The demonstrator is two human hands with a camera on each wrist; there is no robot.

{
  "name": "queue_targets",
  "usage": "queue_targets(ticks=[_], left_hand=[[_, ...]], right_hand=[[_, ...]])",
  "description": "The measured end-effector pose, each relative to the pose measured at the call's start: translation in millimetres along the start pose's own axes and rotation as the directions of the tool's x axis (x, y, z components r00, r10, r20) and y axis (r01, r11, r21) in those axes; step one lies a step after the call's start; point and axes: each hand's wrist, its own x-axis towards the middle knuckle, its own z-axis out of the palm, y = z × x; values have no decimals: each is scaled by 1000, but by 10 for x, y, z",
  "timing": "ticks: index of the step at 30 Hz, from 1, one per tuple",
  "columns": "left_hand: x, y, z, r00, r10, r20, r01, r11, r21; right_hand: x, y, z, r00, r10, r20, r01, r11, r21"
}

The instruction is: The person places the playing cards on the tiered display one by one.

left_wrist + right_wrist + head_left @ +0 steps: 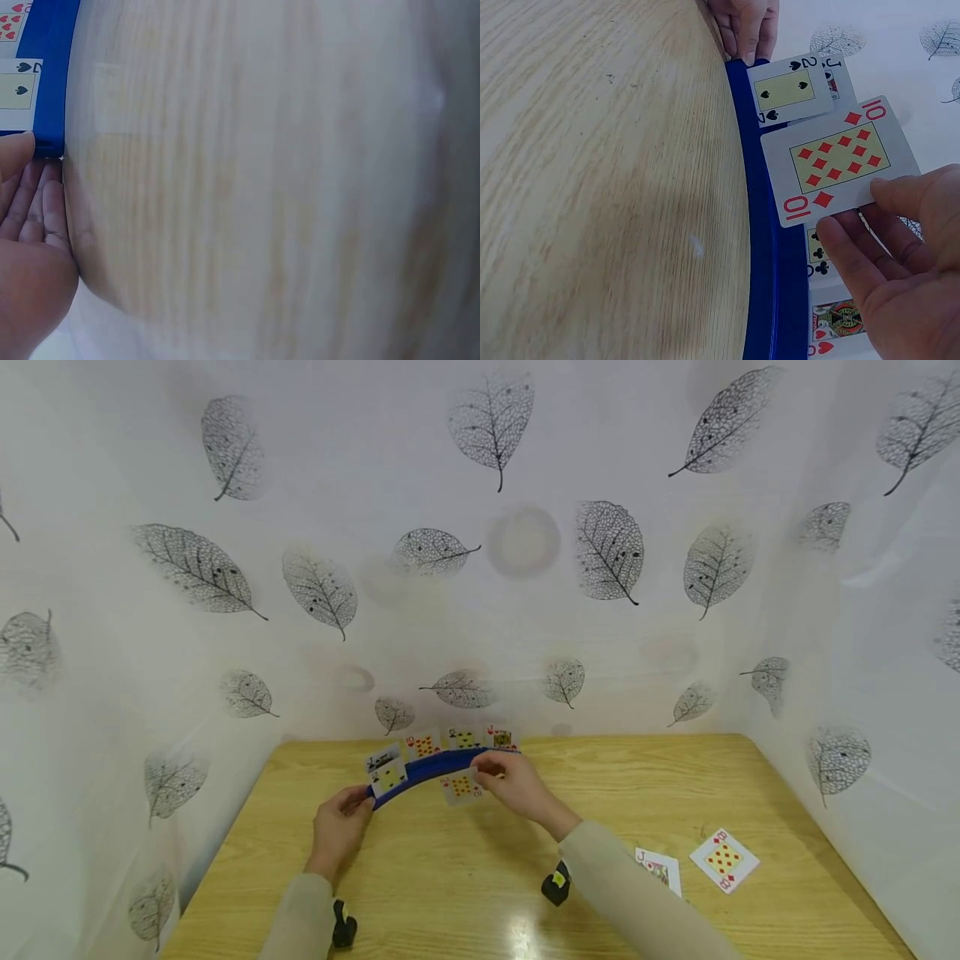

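Observation:
A curved blue card holder (442,764) stands near the back of the table. My left hand (341,829) grips its left end, thumb on top and fingers beneath in the left wrist view. The two of spades (791,90) stands in the holder before a jack (840,79). Farther along are a ten of hearts (424,746), a clubs card (465,739) and a red face card (501,739). My right hand (517,785) pinches the ten of diamonds (840,161) by its edge, in front of the holder; it partly hides the cards behind.
On the right of the wooden table (465,893) lie the eight of diamonds (724,860) and a red jack (660,870), partly covered by my right sleeve. Small black objects (557,885) show beside both sleeves. A leaf-print curtain (525,635) surrounds the back and sides.

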Motion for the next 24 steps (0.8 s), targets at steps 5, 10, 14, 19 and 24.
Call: queue_targets(ticks=[5,10,14,19,24], left_hand=[[-3,-4,8,1000,9,-1,-9,1000,5],[-19,11,4,1000,12,-9,-11,1000,8],[-35,26,-10,1000,17,-4,-17,1000,2],[-31,19,-8,1000,17,-3,-17,1000,-8],[-25,22,-2,1000,14,-6,-14,1000,-3]], right_hand=[[84,-68,57,998,-47,-33,46,998,-30],[171,-99,118,999,-42,-28,41,999,-28],[245,-110,172,1000,-5,-22,5,1000,-11],[309,-124,221,999,22,-34,-22,1000,-3],[375,-111,255,998,31,-53,-32,999,-21]])
